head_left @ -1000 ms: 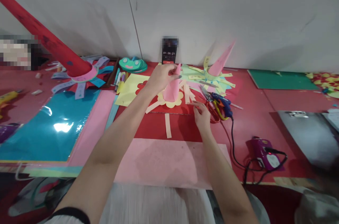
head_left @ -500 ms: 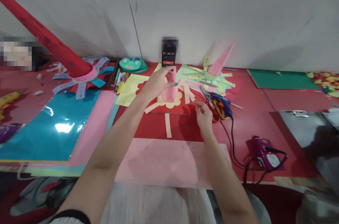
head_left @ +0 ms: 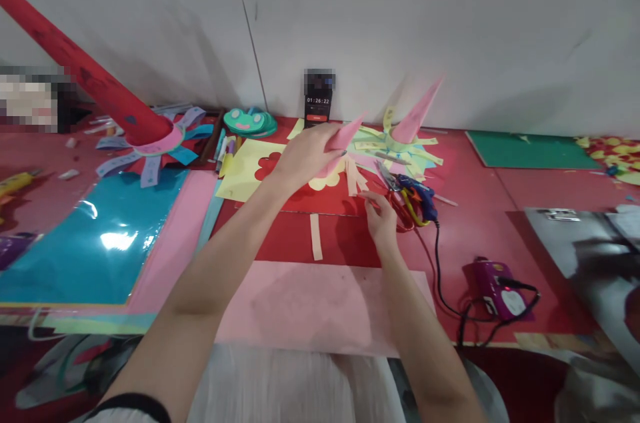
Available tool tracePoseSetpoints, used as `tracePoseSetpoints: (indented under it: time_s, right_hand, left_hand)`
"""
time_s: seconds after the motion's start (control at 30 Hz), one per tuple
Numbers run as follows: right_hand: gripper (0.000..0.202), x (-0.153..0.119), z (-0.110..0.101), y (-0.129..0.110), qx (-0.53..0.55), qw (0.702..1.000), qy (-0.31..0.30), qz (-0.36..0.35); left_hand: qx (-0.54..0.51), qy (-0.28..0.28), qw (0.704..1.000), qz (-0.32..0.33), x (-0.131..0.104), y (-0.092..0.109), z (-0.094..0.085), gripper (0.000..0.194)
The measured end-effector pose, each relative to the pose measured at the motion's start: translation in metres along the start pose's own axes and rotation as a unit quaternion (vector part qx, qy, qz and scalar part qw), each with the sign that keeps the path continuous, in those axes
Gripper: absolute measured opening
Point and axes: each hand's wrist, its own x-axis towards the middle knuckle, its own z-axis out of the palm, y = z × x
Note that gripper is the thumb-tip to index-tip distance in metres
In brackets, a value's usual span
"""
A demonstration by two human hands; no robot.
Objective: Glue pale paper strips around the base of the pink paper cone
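Note:
My left hand (head_left: 310,151) is closed on a pink paper cone (head_left: 349,135), which leans with its point up and to the right. Beneath it, a cream scalloped paper flower (head_left: 325,179) lies on a red sheet (head_left: 280,236), partly covered by the hand. My right hand (head_left: 381,215) has its fingers drawn together at the lower ends of several peach paper strips (head_left: 352,177); whether a strip is between the fingertips is too small to tell. One more loose peach strip (head_left: 316,236) lies on the red sheet. Scissors (head_left: 387,176) rest just beyond my right hand.
A blue glue gun (head_left: 424,196) lies right of my right hand, its cord running to a purple box (head_left: 500,291). A pink cone on yellow strips (head_left: 414,117) stands behind. At left are a tall red cone (head_left: 100,79) and a blue sheet (head_left: 100,243). A phone (head_left: 318,106) leans on the wall.
The pink cone has gone from upright over the flower to tilted rightward, lifted by my left hand. My right hand has shifted slightly left, to the strips' ends.

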Motion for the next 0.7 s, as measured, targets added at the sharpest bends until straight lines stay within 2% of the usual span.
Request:
tracePoseSetpoints:
  time_s: [0.13, 0.33, 0.43, 0.53, 0.6, 0.7]
  right_hand:
    - [0.026, 0.0, 0.0, 0.0, -0.004, 1.0, 0.007, 0.001]
    - [0.029, 0.001, -0.006, -0.005, -0.005, 1.0, 0.016, 0.014]
    - [0.03, 0.005, -0.019, -0.006, -0.05, 0.996, 0.076, -0.003]
    - [0.03, 0.01, -0.039, -0.005, -0.112, 0.978, 0.176, -0.027]
    - [0.031, 0.014, -0.053, -0.003, -0.142, 0.964, 0.225, -0.015]
    - [0.032, 0.017, -0.068, 0.001, -0.174, 0.95, 0.26, 0.022]
  left_hand:
    - [0.008, -0.029, 1.0, -0.008, 0.008, -0.004, -0.002, 0.025]
    - [-0.024, -0.031, 0.996, -0.074, -0.004, -0.035, 0.015, 0.039]
    - [-0.044, -0.037, 0.995, -0.08, -0.018, -0.049, 0.017, 0.048]
    - [-0.05, -0.024, 0.996, -0.064, -0.034, -0.062, 0.019, 0.051]
    - [-0.02, 0.003, 0.995, -0.095, -0.046, -0.071, 0.024, 0.049]
    - [0.028, 0.027, 0.988, -0.15, -0.065, -0.086, 0.035, 0.046]
